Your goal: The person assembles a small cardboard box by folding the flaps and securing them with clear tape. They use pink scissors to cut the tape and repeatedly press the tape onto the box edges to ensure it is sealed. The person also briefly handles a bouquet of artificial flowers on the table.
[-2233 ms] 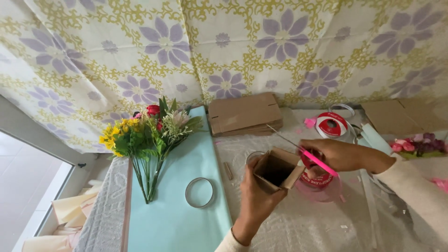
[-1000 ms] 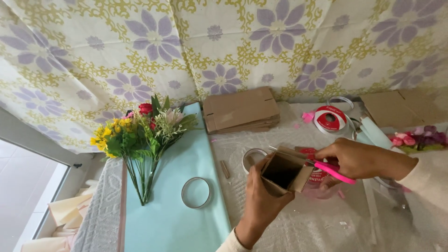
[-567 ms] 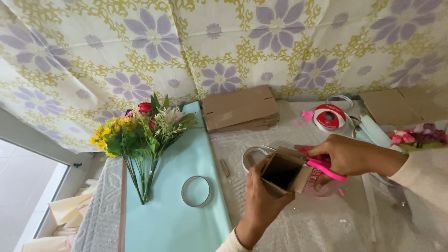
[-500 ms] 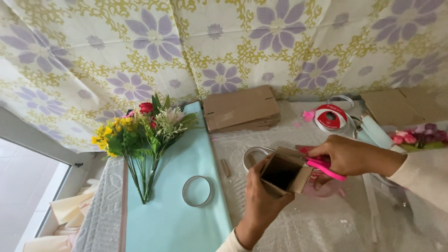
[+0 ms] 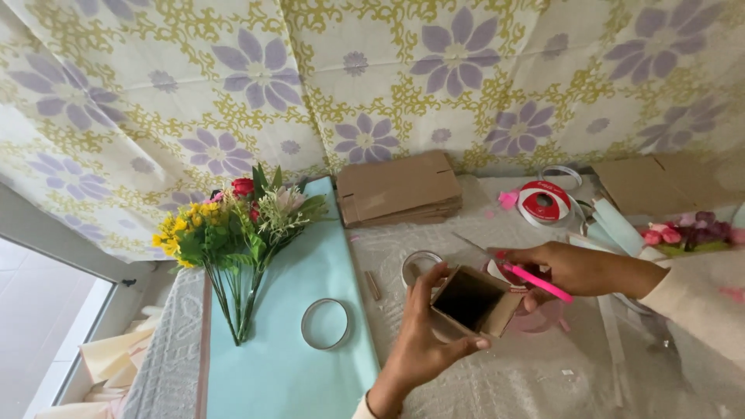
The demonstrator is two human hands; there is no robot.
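My left hand point(image 5: 423, 341) grips a small open brown cardboard box point(image 5: 475, 300), tilted so its dark inside faces me. My right hand point(image 5: 570, 269) holds pink-handled scissors point(image 5: 518, 271) just right of the box, with the metal blades reaching up and left over the box's top edge. Both hands hover over the table's lace-covered right half. A clear roll of tape point(image 5: 420, 266) lies just behind the box.
A bouquet point(image 5: 233, 233) of red, yellow and pink flowers lies on a light blue sheet point(image 5: 287, 341), beside a clear tape ring point(image 5: 325, 323). A stack of flat cardboard point(image 5: 397, 188), a red ribbon spool point(image 5: 544, 203) and more flowers point(image 5: 687, 231) sit behind.
The scissors have swung from standing out to the right of the box to pointing up-left across its top. My left hand keeps the box in much the same place.
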